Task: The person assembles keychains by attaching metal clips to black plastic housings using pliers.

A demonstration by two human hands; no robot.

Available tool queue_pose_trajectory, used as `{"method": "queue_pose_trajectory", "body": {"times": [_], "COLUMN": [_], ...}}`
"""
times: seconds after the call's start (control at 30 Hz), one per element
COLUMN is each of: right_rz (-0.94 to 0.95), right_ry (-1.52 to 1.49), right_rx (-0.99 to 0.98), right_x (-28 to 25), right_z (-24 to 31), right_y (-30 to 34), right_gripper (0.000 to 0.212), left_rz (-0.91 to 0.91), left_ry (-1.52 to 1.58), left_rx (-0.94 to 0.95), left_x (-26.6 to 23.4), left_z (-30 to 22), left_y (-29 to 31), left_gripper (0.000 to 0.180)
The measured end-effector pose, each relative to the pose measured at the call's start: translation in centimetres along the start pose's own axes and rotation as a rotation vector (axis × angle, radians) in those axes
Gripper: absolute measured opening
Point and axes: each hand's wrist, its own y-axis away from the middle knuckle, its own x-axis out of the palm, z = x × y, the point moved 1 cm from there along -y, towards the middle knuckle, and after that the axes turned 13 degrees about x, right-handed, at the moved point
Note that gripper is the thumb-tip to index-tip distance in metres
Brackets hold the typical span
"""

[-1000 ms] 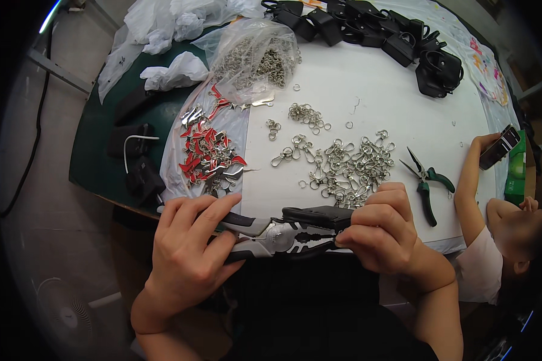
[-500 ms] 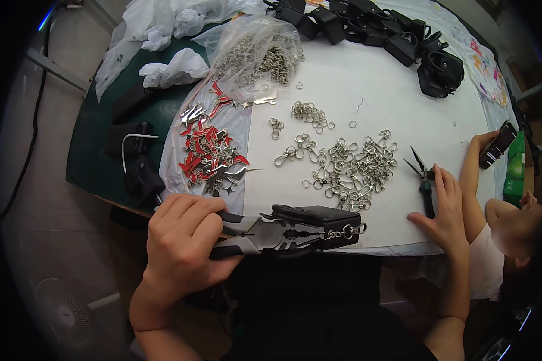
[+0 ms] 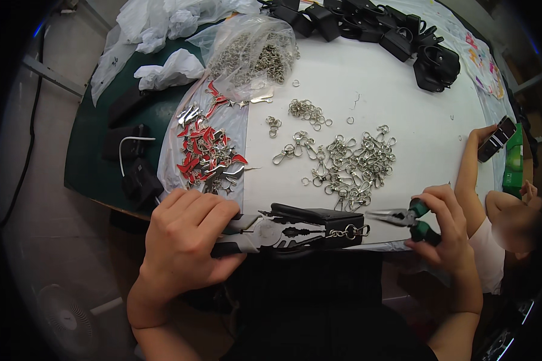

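My left hand is closed round the grey-and-black handles of large combination pliers. Their jaws point right, at a short silver chain with a clasp in front of a small black case by the table's front edge. Whether the jaws grip the chain or the case is hard to make out. On the right, my right hand grips small needle-nose pliers by their green handles. Their tips point left, close to the clasp and apart from it. Behind the case lies a heap of silver swivel clasps.
Red and silver charms lie on plastic at left, with small split rings nearby. A clear bag of chain pieces stands behind them. Black cases line the far edge. At right, another person holds a phone beside a green box.
My right hand has picked up the needle-nose pliers from the table and turned their tips left toward the clasp. My left hand, its pliers and the case have hardly moved.
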Motion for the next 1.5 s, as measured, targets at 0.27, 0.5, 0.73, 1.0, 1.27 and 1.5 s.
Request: {"method": "queue_pose_trajectory", "body": {"times": [0.27,0.5,0.73,1.0,1.27,1.5], "right_rz": [-0.067,0.122,0.187,0.290,0.064,0.001], "right_ry": [0.278,0.057,-0.060,-0.219,-0.052,0.032], "right_rx": [-0.182,-0.107,-0.043,0.046,-0.110,-0.168], "right_x": [-0.2,-0.5,-0.5,-0.2,0.4,0.9], "right_z": [4.4,5.0,4.5,4.0,3.6,3.5], "right_y": [-1.6,-1.9,-1.5,-1.0,-1.3,-1.5], "right_gripper": [0.064,0.061,0.060,0.060,0.060,0.060], "left_rz": [-0.043,-0.158,-0.184,-0.196,-0.171,-0.109], "left_ry": [0.023,-0.122,-0.194,-0.242,-0.169,-0.102], "left_rx": [0.032,0.155,0.233,0.275,0.221,0.168], "left_x": [-0.2,0.0,0.2,-0.3,-0.5,-0.2], "left_z": [0.2,0.8,1.4,1.4,1.0,0.7], "left_y": [0.2,0.5,0.3,-0.1,-0.6,-0.2], "left_gripper": [0.043,0.047,0.046,0.050,0.052,0.058]}}
